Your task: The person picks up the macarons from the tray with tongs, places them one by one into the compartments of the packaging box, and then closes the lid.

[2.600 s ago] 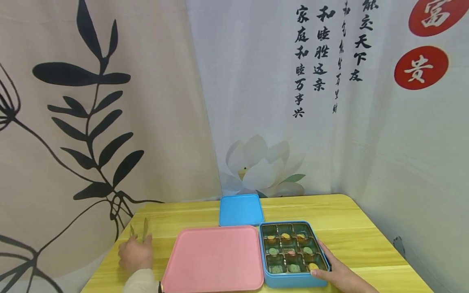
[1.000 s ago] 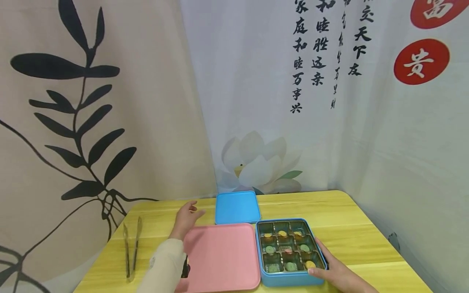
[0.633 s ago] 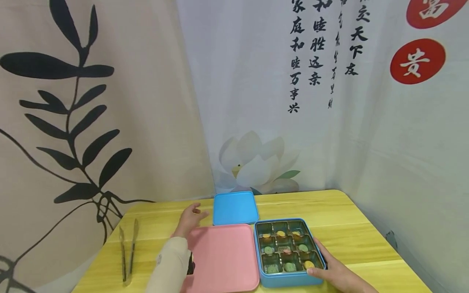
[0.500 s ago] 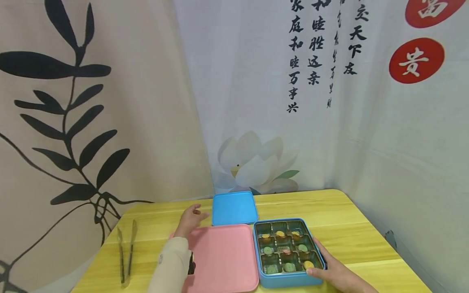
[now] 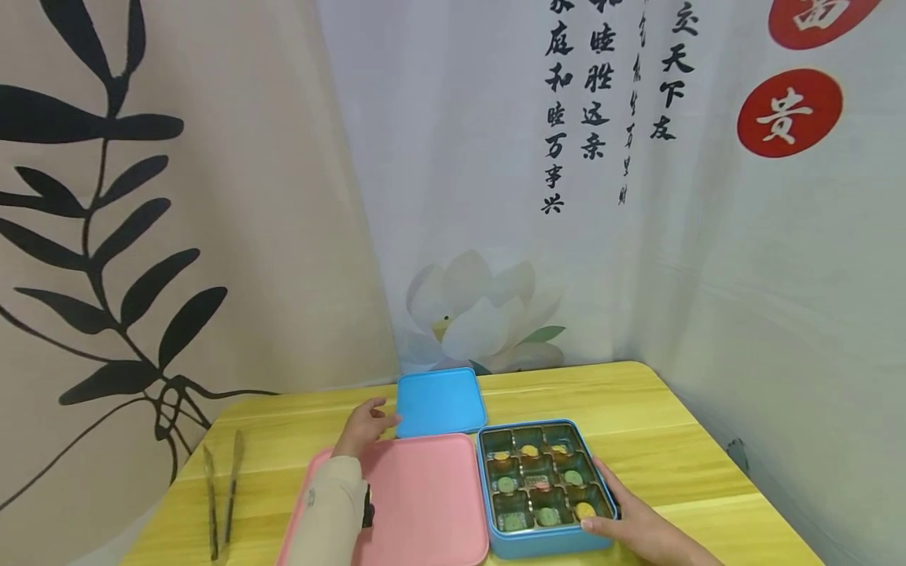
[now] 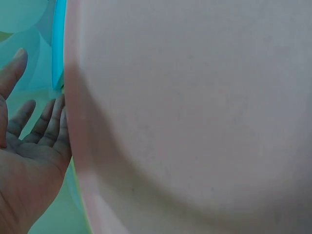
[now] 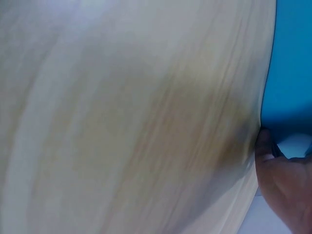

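My left hand [image 5: 364, 428] reaches over the far left corner of the pink tray [image 5: 425, 503], fingers spread beside the left edge of a flat blue lid [image 5: 440, 402]. In the left wrist view the palm faces up and holds nothing, with the fingertips close to the lid's edge. My right hand [image 5: 637, 523] grips the near right corner of a blue box [image 5: 545, 544], thumb on the front rim and fingers along the side. The box has a dark divided insert [image 5: 524, 498], whose compartments hold small yellow, green and pink pieces.
A pair of metal tongs [image 5: 230, 503] lies on the left of the yellow wood-grain table [image 5: 679, 448]. The lid sits behind the tray, and the box stands directly right of it. A printed curtain [image 5: 283, 236] hangs behind the table.
My left hand has let go of the tongs at the left and moved right to the lid's left edge. My right hand keeps its grip on the box. The view has turned right.
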The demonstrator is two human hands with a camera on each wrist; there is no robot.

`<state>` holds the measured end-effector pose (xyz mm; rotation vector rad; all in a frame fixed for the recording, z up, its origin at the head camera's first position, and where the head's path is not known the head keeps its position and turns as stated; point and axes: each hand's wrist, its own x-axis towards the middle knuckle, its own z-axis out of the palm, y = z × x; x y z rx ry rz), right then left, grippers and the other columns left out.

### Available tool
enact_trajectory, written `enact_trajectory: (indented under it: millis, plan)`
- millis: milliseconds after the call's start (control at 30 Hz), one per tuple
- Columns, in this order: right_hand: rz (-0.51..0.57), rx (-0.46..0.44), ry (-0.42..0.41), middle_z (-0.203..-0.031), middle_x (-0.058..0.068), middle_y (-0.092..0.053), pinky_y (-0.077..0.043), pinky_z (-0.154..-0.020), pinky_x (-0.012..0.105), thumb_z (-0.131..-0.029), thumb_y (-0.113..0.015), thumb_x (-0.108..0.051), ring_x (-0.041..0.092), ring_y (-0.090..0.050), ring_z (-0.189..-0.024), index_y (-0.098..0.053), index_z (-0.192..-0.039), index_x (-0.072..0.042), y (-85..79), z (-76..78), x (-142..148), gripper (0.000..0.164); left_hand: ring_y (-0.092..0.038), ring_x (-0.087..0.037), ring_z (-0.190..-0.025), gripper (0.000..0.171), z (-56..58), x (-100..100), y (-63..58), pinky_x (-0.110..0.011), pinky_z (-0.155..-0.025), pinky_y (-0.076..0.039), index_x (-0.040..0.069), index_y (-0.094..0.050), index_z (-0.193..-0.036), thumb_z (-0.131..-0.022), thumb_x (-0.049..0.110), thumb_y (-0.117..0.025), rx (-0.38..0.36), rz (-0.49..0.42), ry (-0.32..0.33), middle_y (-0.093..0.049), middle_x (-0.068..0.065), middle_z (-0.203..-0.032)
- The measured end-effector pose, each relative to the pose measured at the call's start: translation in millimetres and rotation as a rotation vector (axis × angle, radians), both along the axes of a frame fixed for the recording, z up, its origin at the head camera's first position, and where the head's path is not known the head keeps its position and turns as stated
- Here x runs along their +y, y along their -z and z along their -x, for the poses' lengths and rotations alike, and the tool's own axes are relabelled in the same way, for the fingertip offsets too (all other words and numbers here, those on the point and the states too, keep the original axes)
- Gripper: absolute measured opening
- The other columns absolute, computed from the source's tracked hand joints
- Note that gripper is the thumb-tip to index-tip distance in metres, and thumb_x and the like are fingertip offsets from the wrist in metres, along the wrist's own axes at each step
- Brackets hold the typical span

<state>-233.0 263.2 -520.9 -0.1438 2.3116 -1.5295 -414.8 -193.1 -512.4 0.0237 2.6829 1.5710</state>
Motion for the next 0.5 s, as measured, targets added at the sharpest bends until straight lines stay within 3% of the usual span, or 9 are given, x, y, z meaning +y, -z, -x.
enact_trajectory:
  millis: [233, 500]
  plan:
    - [0.024, 0.007, -0.002, -0.159, 0.032, 0.001, -0.021, -0.101, 0.075, -0.100, -0.060, -0.031, 0.059, -0.007, -0.140, 0.009, -0.158, -0.010, -1.1, -0.8, -1, 0.093, -0.063, -0.035, -0.099, 0.064, 7.5, 2, 4.5, -0.048, -0.088, -0.052, -0.007, -0.047, -0.140, -0.089, 0.018, -0.075, -0.035, 0.024, 0.024, -0.058, -0.027, -0.123]
    - [0.077, -0.002, -0.025, -0.157, 0.036, 0.005, -0.025, -0.102, 0.072, -0.102, -0.057, -0.029, 0.059, -0.015, -0.138, 0.014, -0.157, -0.007, -1.1, -1.4, 1, 0.091, -0.066, -0.032, -0.095, 0.064, 19.5, 6, 11.4, -0.047, -0.087, -0.053, -0.010, -0.046, -0.139, -0.087, 0.011, -0.076, -0.076, -0.019, 0.052, -0.056, -0.030, -0.126]
